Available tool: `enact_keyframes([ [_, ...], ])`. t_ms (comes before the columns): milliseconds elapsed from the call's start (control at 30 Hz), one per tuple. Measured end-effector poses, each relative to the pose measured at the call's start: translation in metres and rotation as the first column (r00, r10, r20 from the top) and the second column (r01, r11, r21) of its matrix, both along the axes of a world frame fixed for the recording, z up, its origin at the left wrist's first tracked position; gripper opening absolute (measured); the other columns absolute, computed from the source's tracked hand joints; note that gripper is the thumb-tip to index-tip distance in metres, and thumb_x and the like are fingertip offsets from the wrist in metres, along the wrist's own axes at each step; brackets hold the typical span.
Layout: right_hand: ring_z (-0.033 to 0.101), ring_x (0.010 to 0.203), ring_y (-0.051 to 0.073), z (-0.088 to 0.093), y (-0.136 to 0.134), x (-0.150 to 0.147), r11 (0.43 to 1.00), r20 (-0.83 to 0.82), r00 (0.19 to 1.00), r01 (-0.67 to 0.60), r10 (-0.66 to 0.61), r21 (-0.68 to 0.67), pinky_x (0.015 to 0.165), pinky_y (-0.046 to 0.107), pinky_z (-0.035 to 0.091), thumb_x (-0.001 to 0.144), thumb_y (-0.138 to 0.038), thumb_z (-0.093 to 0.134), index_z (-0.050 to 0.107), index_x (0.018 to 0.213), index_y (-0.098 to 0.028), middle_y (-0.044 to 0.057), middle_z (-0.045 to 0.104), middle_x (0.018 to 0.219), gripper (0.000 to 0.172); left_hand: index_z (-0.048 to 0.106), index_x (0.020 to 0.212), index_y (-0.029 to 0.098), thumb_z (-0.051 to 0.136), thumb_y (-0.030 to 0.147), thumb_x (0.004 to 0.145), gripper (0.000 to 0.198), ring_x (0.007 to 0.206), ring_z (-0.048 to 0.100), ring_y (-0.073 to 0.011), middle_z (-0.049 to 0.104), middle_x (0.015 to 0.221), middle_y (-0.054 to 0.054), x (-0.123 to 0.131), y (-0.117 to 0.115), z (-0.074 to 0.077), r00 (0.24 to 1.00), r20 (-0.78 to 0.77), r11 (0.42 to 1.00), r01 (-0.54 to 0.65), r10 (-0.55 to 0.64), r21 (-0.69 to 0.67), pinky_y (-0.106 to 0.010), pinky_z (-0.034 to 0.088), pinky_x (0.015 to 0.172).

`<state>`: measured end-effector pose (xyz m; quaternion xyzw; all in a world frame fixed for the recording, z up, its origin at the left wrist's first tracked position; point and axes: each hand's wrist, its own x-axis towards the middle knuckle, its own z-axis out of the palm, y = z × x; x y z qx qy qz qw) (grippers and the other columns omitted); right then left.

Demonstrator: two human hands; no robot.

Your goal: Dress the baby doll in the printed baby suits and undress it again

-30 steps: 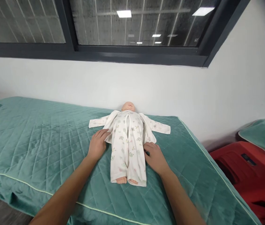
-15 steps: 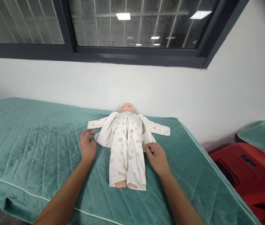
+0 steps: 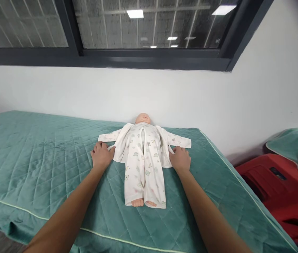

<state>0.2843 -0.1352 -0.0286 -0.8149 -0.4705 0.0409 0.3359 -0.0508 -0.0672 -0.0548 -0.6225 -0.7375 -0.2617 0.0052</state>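
Observation:
A baby doll [image 3: 143, 118] lies on its back, head toward the wall and bare feet toward me. It wears white printed trousers [image 3: 135, 168], and a white printed baby jacket [image 3: 121, 149] lies opened out, its sleeves spread to both sides. My left hand [image 3: 102, 154] is closed at the jacket's left front edge, pinching the cloth. On the other side my right hand [image 3: 180, 159] grips the right front edge, which lifts a little at the fingers. Part of each hand's fingertips is hidden by the hand and cloth.
A green quilted cover [image 3: 59, 168] with pale piping spreads under the doll. Behind it stand a white wall [image 3: 164, 95] and a dark window frame [image 3: 149, 63]. To the right is a red plastic object [image 3: 270, 186], with another green cloth [image 3: 296, 144] over it.
My right hand has moved outward and away from me to the jacket's right edge and taken hold. My left hand has moved slightly inward and closed on the left edge.

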Motion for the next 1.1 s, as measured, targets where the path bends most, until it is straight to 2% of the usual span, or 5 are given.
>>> enact_keyframes([
  [300,0.048,0.065,0.016,0.005,-0.015,0.022,0.937,-0.461,0.888,0.155,0.007,0.313,0.064,0.03,0.042,0.072,-0.051,0.052,0.046,0.067,-0.023,-0.003,0.049,0.064,0.03,0.053,0.09,0.02,0.036,0.043,0.095,0.03,0.081,0.059,-0.0228,0.061,0.085,-0.006,-0.015,-0.008,0.007,0.916,0.398,0.973,-0.044,-0.05,0.226,-0.034,0.046,0.073],
  [567,0.05,0.061,0.013,0.02,-0.017,0.01,0.828,-0.781,0.555,0.268,0.285,0.492,0.052,0.025,0.042,0.067,-0.045,0.065,0.043,0.072,-0.023,-0.004,0.049,0.067,0.032,0.054,0.082,0.019,0.057,0.05,0.086,0.031,0.068,0.048,-0.0141,0.052,0.074,0.002,-0.009,-0.013,0.019,0.537,0.812,0.942,-0.085,-0.231,0.324,-0.026,0.04,0.063],
  [767,0.06,0.085,0.022,0.082,-0.004,-0.044,0.83,-0.424,0.767,-0.244,0.482,0.502,0.072,0.033,0.048,0.081,-0.049,0.057,0.053,0.083,-0.023,0.002,0.064,0.082,0.026,0.054,0.077,0.02,0.056,0.041,0.087,0.024,0.07,0.047,-0.0127,0.051,0.074,0.002,0.051,-0.032,0.101,0.326,0.771,0.832,0.31,-0.547,0.459,-0.024,0.039,0.065],
  [967,0.06,0.099,0.021,0.117,-0.017,-0.08,0.582,-0.118,0.576,-0.812,0.809,0.029,0.087,0.035,0.046,0.09,-0.035,0.052,0.052,0.071,-0.023,0.004,0.068,0.104,0.022,0.055,0.069,0.02,0.049,0.043,0.088,0.031,0.058,0.046,-0.0131,0.053,0.064,0.001,0.06,-0.034,0.142,0.318,0.611,0.357,0.932,-0.725,-0.061,-0.024,0.034,0.053],
  [1100,0.06,0.107,0.022,0.112,0.011,-0.067,0.717,-0.225,0.682,-0.646,0.696,0.26,0.089,0.034,0.045,0.09,-0.04,0.054,0.06,0.085,-0.024,0.004,0.067,0.116,0.018,0.062,0.075,0.021,0.043,0.043,0.092,0.034,0.072,0.058,-0.018,0.063,0.076,-0.002,0.057,0.001,0.123,0.464,0.549,0.583,0.81,-0.695,0.054,-0.027,0.045,0.064],
])
